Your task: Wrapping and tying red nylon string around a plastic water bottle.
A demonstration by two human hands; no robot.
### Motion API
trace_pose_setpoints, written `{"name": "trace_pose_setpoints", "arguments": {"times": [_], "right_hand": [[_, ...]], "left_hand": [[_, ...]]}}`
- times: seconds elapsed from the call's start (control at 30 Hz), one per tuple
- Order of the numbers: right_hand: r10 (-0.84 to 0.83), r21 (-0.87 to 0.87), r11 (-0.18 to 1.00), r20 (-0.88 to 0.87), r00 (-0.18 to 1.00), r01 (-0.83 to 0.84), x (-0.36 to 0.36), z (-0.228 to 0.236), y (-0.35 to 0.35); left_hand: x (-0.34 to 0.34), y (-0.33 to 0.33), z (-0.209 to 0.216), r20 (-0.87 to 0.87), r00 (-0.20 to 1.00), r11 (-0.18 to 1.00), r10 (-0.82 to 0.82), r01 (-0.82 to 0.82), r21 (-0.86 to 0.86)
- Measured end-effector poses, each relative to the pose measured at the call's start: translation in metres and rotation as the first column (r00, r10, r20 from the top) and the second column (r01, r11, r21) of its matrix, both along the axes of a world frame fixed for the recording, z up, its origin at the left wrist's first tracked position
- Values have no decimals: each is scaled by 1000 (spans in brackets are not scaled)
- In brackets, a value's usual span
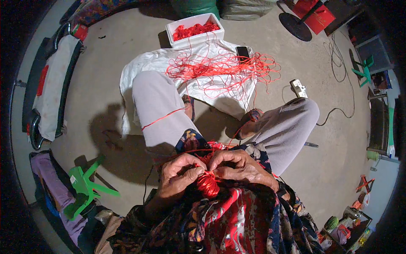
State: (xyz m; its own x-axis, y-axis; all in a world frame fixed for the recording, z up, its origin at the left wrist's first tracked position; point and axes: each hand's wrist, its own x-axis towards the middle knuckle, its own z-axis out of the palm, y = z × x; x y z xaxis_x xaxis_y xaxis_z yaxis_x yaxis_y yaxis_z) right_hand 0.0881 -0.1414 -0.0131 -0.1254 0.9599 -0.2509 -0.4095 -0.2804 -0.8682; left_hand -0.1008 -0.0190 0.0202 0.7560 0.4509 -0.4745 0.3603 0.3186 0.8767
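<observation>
Left hand (179, 175) and right hand (237, 166), grips pinching, half hide a red cord bundle (208, 184).

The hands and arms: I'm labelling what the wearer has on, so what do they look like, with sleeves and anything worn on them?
Both the left hand and the right hand are bare, with no gloves; I can make out no rings. The forearms are covered by loose sleeves of dark patterned fabric with red, blue and pale patches. A dark band sits at the right wrist.
</observation>
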Motion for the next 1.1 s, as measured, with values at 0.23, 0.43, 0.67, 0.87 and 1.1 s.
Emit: {"name": "trace_pose_setpoints", "arguments": {"times": [0.23, 0.43, 0.67, 0.87, 1.1], "right_hand": [[6, 1, 1000, 38, 999, -6, 0, 5, 1], [1, 87, 996, 34, 999, -4, 1, -1, 1], [0, 71, 997, 82, 997, -6, 1, 5, 0], [-44, 29, 999, 18, 999, 43, 0, 2, 0], [3, -72, 997, 47, 999, 0, -3, 14, 2]], "left_hand": [[1, 9, 2, 108, 982, 985, -157, 149, 82], [-1, 7, -5, 191, 964, 970, -185, 149, 191], [6, 8, -6, 188, 955, 927, -230, 156, 341], [3, 2, -11, 139, 988, 987, -73, 51, 152], [4, -2, -9, 58, 996, 998, -63, 62, 31]]}}
